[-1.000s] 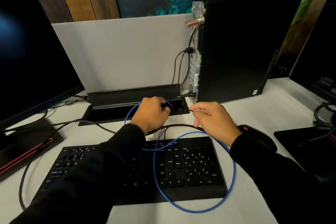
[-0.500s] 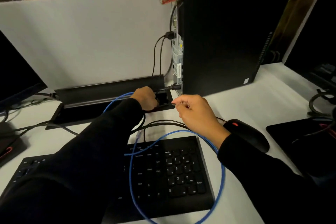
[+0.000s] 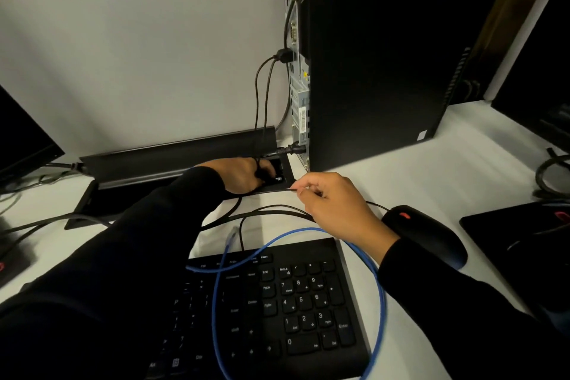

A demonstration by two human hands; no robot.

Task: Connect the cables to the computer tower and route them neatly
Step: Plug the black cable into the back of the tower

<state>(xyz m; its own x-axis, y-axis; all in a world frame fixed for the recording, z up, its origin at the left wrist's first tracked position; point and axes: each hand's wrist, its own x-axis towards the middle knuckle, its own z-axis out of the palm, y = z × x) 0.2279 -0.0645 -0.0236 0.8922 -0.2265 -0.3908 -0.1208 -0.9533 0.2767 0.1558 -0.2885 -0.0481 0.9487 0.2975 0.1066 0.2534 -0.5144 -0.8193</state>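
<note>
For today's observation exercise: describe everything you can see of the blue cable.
The blue cable is thin, round and smooth-jacketed, as if plastic. It lies slack in one big loop over the keyboard and desk, crossing itself. One end with a clear plug rests unplugged on the desk. Neither hand visibly holds it.

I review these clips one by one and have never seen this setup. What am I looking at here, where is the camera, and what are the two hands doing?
There is no robot: a person wears a camera on the head, looking down at their own hands. On the white desk stand a black computer tower, a keyboard and a mouse. A loose blue cable loops over the keyboard. The left hand reaches into the open cable hatch behind the keyboard, gripping black cables there. The right hand pinches a thin black cable just in front of the tower.
</note>
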